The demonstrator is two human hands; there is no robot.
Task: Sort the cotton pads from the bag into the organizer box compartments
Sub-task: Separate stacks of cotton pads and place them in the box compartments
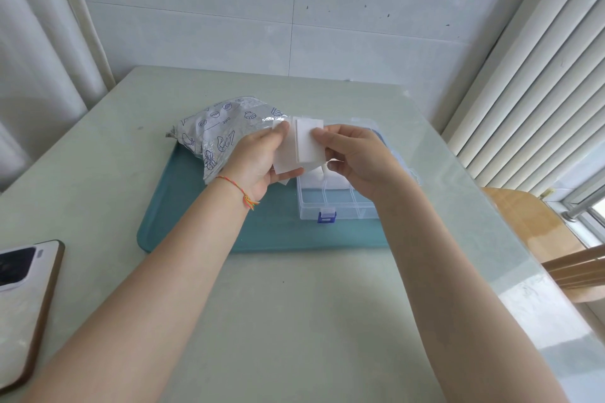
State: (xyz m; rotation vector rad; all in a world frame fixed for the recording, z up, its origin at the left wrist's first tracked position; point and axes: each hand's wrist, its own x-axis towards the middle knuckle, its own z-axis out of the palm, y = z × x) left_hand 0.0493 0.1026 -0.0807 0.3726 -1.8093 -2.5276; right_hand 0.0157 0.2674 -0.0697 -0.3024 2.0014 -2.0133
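Both hands hold a small stack of white cotton pads (302,145) above the clear organizer box (337,203): the left hand (258,160) grips its left edge, the right hand (355,159) pinches the right edge. The bag (222,131) lies left of the box, both on the teal tray (183,213).

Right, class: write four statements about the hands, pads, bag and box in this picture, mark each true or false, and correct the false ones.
1. Both hands hold the cotton pads. True: left hand and right hand pinch them.
2. The bag lies to the right of the organizer box. False: it lies to its left.
3. The box sits on the teal tray. True.
4. The box latch is red. False: it is blue.
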